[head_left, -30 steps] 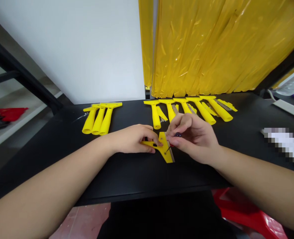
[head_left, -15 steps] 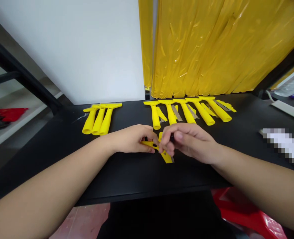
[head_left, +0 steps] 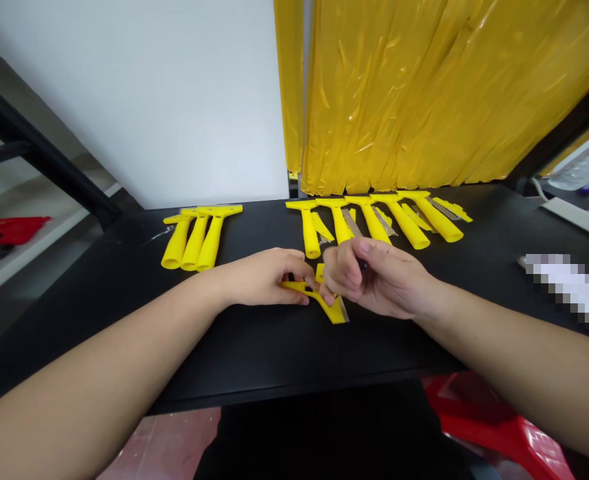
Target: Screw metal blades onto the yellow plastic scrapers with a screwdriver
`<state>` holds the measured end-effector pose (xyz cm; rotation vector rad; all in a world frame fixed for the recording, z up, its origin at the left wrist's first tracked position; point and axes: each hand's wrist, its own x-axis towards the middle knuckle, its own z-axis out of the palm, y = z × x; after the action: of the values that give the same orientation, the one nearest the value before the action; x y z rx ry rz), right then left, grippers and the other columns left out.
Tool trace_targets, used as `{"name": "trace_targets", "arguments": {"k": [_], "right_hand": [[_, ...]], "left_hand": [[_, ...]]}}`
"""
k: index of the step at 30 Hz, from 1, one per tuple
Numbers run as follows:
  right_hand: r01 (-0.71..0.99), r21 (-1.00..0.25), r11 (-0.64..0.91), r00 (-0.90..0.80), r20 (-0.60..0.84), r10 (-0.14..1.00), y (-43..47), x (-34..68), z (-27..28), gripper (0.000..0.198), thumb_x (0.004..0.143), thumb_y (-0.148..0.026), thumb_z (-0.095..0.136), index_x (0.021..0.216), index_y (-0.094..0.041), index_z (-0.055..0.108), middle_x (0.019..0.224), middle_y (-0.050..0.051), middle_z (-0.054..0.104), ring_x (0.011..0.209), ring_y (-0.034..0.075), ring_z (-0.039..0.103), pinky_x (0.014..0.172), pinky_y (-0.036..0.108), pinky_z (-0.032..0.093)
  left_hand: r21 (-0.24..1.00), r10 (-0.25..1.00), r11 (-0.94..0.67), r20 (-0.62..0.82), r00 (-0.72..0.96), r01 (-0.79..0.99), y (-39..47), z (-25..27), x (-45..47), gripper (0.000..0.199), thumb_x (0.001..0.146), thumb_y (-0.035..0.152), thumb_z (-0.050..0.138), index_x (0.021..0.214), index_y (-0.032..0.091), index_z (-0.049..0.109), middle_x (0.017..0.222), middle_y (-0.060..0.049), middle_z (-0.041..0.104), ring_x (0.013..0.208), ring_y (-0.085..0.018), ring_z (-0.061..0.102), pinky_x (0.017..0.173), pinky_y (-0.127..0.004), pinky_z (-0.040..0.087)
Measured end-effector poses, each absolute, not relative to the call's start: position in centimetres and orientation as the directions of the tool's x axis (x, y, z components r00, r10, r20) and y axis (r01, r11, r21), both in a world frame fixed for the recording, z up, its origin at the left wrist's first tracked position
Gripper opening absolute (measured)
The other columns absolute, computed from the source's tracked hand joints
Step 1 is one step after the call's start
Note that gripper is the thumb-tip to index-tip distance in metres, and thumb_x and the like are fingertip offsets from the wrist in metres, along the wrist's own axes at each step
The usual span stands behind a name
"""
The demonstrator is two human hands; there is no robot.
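Note:
My left hand (head_left: 274, 277) is closed round the handle of a yellow scraper (head_left: 332, 310), which lies low over the black tabletop. The scraper's head points right, and a strip of metal blade (head_left: 345, 309) shows along its edge. Over the scraper's head is my right hand (head_left: 374, 277), its fingers curled in a pinch. A small dark thing shows inside that grip; its kind is hidden. Beyond the right hand lies a row of yellow scraper handles (head_left: 414, 227) with loose blades (head_left: 352, 223) and yellow plates (head_left: 323, 227) between them.
Three yellow scrapers (head_left: 207, 240) lie close together at the back left of the black table (head_left: 254, 353). A white panel (head_left: 199, 100) and yellow plastic wrapping (head_left: 399, 100) stand behind. A pixelated flat object (head_left: 569, 287) lies at right. A red stool (head_left: 489, 413) is below.
My right hand has turned over the scraper, its fingers curling tighter and rising slightly. More of the scraper's near edge shows. My left hand keeps its hold.

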<state>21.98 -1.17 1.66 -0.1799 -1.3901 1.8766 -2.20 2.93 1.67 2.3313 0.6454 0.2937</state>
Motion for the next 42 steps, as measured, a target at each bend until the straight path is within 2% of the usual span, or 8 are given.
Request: {"name": "trace_targets", "arguments": {"k": [4, 10, 16, 22, 27, 34, 39, 42], "right_hand": [[-0.506, -0.846, -0.166, -0.671, 0.266, 0.692, -1.9, 21.8, 1.8, 0.033, 0.105, -0.054, 0.064, 0.094, -0.024, 0.06, 0.065, -0.006, 0.041, 0.059, 0.014, 0.035, 0.068, 0.03, 0.041], [-0.529, -0.838, -0.132, -0.607, 0.265, 0.749, -1.4, 21.7, 1.9, 0.036, 0.104, -0.047, 0.067, 0.081, -0.02, 0.061, 0.087, 0.002, 0.056, 0.079, 0.017, 0.053, 0.078, 0.034, 0.048], [-0.477, -0.863, -0.165, -0.654, 0.223, 0.723, -1.4, 21.8, 1.8, 0.043, 0.105, -0.064, 0.059, 0.088, -0.024, 0.06, 0.061, -0.007, 0.033, 0.057, 0.014, 0.033, 0.068, 0.033, 0.043], [-0.48, -0.863, -0.159, -0.696, 0.264, 0.668, -1.0, 22.2, 1.9, 0.035, 0.104, -0.048, 0.068, 0.085, -0.021, 0.057, 0.084, 0.001, 0.055, 0.076, 0.017, 0.051, 0.079, 0.036, 0.046], [-0.476, -0.855, -0.207, -0.735, 0.258, 0.627, -0.9, 22.0, 1.9, 0.042, 0.109, -0.058, 0.055, 0.088, -0.023, 0.059, 0.063, -0.007, 0.036, 0.058, 0.014, 0.033, 0.07, 0.032, 0.041], [-0.484, -0.854, -0.19, -0.697, 0.245, 0.674, -1.0, 21.9, 1.8, 0.033, 0.105, -0.049, 0.066, 0.088, -0.022, 0.058, 0.083, 0.0, 0.053, 0.076, 0.016, 0.051, 0.079, 0.034, 0.047], [-0.509, -0.832, -0.223, -0.708, 0.256, 0.658, -0.8, 21.9, 1.7, 0.042, 0.109, -0.059, 0.056, 0.089, -0.022, 0.06, 0.062, -0.007, 0.034, 0.056, 0.012, 0.03, 0.066, 0.029, 0.039], [-0.517, -0.832, -0.203, -0.68, 0.254, 0.688, -0.9, 21.8, 1.7, 0.031, 0.104, -0.053, 0.068, 0.097, -0.025, 0.057, 0.072, -0.005, 0.048, 0.065, 0.013, 0.044, 0.073, 0.03, 0.043]], "left_hand": [[0.679, 0.525, -0.638, 0.039, 0.85, 0.363, 3.0, 1.6, -2.2, 0.021, 0.092, 0.033, 0.081, 0.111, 0.024, 0.083, 0.106, -0.006, 0.073, 0.092, -0.02, 0.07, 0.088, -0.032, 0.056], [0.684, 0.519, -0.638, 0.042, 0.854, 0.354, 3.1, 1.4, -2.2, 0.02, 0.091, 0.028, 0.082, 0.111, 0.025, 0.083, 0.112, -0.006, 0.074, 0.098, -0.02, 0.072, 0.092, -0.032, 0.056], [0.679, 0.535, -0.63, 0.028, 0.844, 0.377, 3.0, 1.6, -2.2, 0.02, 0.09, 0.031, 0.083, 0.109, 0.024, 0.083, 0.109, -0.006, 0.073, 0.094, -0.019, 0.071, 0.088, -0.031, 0.056], [0.683, 0.522, -0.635, 0.033, 0.852, 0.362, 3.1, 1.5, -2.2, 0.02, 0.091, 0.028, 0.082, 0.111, 0.025, 0.082, 0.109, -0.006, 0.074, 0.094, -0.02, 0.072, 0.09, -0.033, 0.056], [0.669, 0.533, -0.639, 0.029, 0.846, 0.38, 3.0, 1.6, -2.2, 0.019, 0.09, 0.028, 0.083, 0.108, 0.024, 0.083, 0.108, -0.005, 0.074, 0.094, -0.02, 0.072, 0.089, -0.033, 0.056], [0.69, 0.518, -0.633, 0.042, 0.854, 0.35, 3.0, 1.5, -2.2, 0.02, 0.091, 0.026, 0.082, 0.111, 0.025, 0.082, 0.11, -0.006, 0.074, 0.097, -0.02, 0.072, 0.091, -0.033, 0.056], [0.681, 0.528, -0.634, 0.037, 0.848, 0.365, 3.1, 1.4, -2.2, 0.016, 0.09, 0.029, 0.082, 0.105, 0.022, 0.082, 0.112, -0.007, 0.074, 0.096, -0.02, 0.072, 0.091, -0.033, 0.056], [0.678, 0.521, -0.641, 0.041, 0.852, 0.36, 3.1, 1.4, -2.2, 0.017, 0.09, 0.028, 0.082, 0.108, 0.024, 0.082, 0.113, -0.006, 0.075, 0.098, -0.021, 0.073, 0.092, -0.032, 0.056]]}}
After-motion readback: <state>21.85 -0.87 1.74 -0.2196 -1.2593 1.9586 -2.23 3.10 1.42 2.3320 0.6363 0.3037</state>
